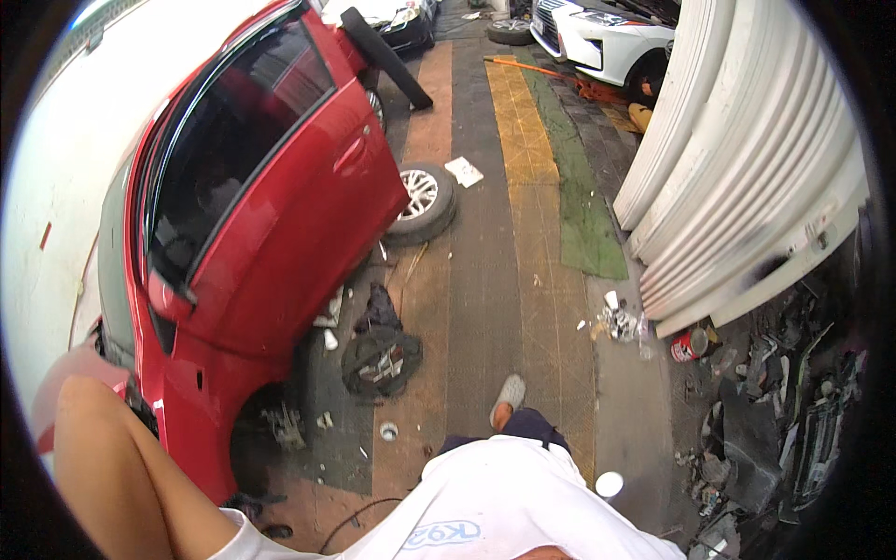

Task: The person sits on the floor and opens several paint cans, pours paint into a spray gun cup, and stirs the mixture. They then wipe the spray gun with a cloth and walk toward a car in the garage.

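Neither of my hands shows in the head view. My bent left arm [140,476] rises at the lower left, with its elbow in front of the red car's front end and the forearm running back down out of the picture. The red car [280,243] stands close on my left, its side window dark and its front wheel arch without a visible wheel. Below me are my white shirt and one foot in a grey clog [507,397]. A round black tray or bag [381,362] with metal pieces in it lies on the floor beside the car.
A wheel [425,205] lies by the car's rear. White bumper-like panels [737,149] lean at the right, above a heap of dark broken parts [756,429] and a red can [689,345]. A white car [607,37] and an orange jack handle [532,67] are farther off.
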Demonstrator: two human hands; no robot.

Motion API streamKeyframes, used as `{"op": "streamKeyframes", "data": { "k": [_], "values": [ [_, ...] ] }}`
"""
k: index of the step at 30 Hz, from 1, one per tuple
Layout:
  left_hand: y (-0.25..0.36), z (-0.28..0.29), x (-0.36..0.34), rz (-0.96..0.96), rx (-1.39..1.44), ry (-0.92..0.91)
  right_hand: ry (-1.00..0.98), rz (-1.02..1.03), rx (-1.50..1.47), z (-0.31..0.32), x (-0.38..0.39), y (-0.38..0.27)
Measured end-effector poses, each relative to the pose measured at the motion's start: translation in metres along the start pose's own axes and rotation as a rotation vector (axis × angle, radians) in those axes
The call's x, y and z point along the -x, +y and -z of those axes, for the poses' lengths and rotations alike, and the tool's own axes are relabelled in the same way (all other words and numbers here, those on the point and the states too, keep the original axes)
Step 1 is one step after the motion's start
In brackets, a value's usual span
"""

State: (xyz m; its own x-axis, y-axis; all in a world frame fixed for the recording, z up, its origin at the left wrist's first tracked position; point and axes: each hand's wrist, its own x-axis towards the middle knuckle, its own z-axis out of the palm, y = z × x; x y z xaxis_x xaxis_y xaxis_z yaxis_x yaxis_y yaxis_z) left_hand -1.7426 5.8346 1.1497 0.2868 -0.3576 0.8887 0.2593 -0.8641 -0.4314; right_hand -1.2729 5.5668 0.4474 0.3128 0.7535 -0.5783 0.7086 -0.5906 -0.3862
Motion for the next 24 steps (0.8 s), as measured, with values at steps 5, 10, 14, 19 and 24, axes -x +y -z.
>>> {"op": "streamKeyframes", "data": {
  "k": [5, 10, 14, 19, 24],
  "values": [
    [-0.153, -0.03, 0.045, 0.141, -0.009, 0.028, 0.166, 0.169, 0.033, 0.061, -0.209, -0.144],
    [-0.272, -0.056, 0.111, 0.437, -0.036, 0.131, 0.251, 0.351, -0.057, 0.164, -0.404, -0.423],
    [-0.397, -0.064, 0.216, 0.855, -0.076, 0.266, 0.32, 0.404, -0.016, 0.205, -0.491, -0.589],
    [-0.576, -0.074, 0.32, 1.111, -0.033, 0.357, 0.29, 0.287, -0.011, 0.197, -0.54, -0.678],
    [-0.747, -0.093, 0.362, 0.781, 0.171, 0.206, 0.135, 0.277, -0.098, 0.149, -0.589, -0.749]
  ]
}}
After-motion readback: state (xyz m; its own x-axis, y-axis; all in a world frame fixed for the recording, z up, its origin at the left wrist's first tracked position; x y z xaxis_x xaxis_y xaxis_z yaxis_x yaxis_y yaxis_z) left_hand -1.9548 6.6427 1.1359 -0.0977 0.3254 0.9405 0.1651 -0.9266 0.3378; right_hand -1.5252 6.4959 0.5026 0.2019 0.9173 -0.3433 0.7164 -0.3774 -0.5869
